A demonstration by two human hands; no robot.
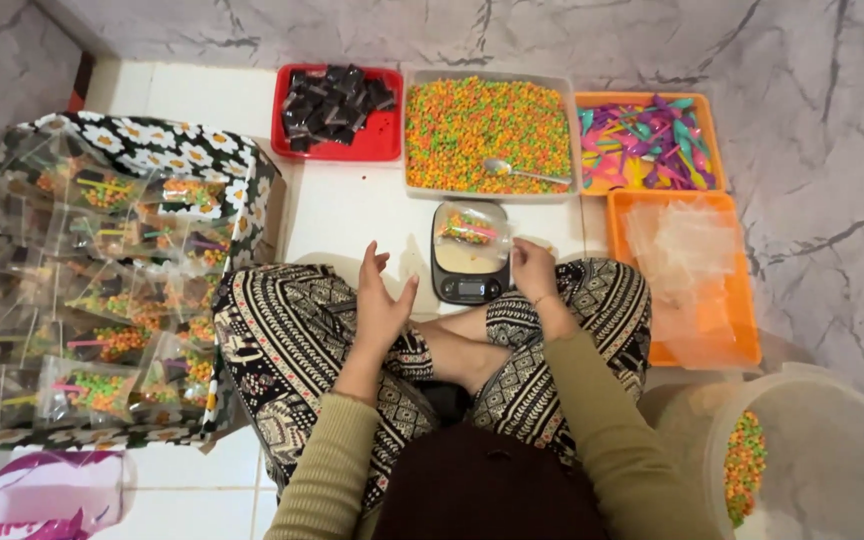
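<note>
The right hand [533,268] rests at the right edge of a small clear bag [471,228], fingers curled narrowly onto its corner. The bag holds colourful pellets and a pink stick, and lies on a black kitchen scale [469,272] on the white floor [342,205] just in front of the crossed legs. The left hand [380,300] hovers above the left knee, fingers spread wide and holding nothing.

Along the far edge of the floor stand a red tray [377,135] of dark pieces, a grey tray [415,185] of orange, green and yellow pellets with a metal spoon [522,172] lying in it, and an orange tray [707,125] of bright plastic spoons. Below that one, a second orange tray [747,330] holds empty clear bags. On the left, a flowered box [192,145] is packed with filled bags. A white tub [832,460] at the lower right contains some pellets.
</note>
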